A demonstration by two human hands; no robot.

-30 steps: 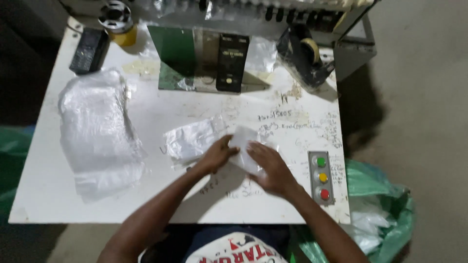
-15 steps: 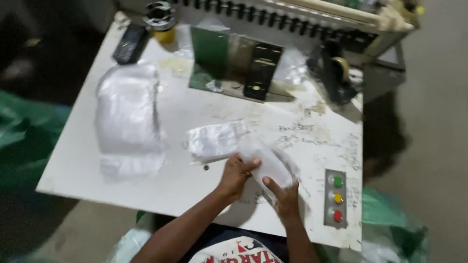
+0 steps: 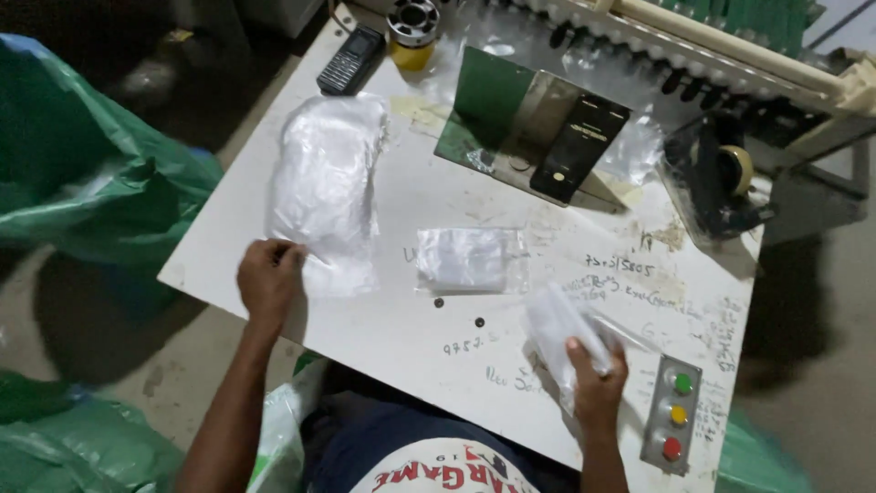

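Gripping a folded white piece in clear plastic [image 3: 568, 330], the right hand [image 3: 598, 388] sits at the near right part of the white table [image 3: 383, 319], fingers curled around the packet's lower end so that it sticks up and away from the palm. Just right of that hand is a grey panel [image 3: 673, 415] with three round buttons, green, yellow and red, set in a row. The left hand [image 3: 269, 278] is at the table's near left edge, fingers closed in a pinch on the near corner of a stack of clear bags [image 3: 328, 187], which lies lengthwise toward the far side. Between the two hands, apart from both, a flat packed bag [image 3: 470, 260] rests on the tabletop, with handwriting scrawled on the surface to its right. Farther back stands a green plate [image 3: 493, 100] with a black block [image 3: 579, 146] beside it. At the far left corner lie a black phone [image 3: 349, 59] and a yellow-based spool [image 3: 412, 27]. A tape dispenser [image 3: 721, 178] sits at the far right. Green sacks [image 3: 82, 164] crowd the floor on the left.
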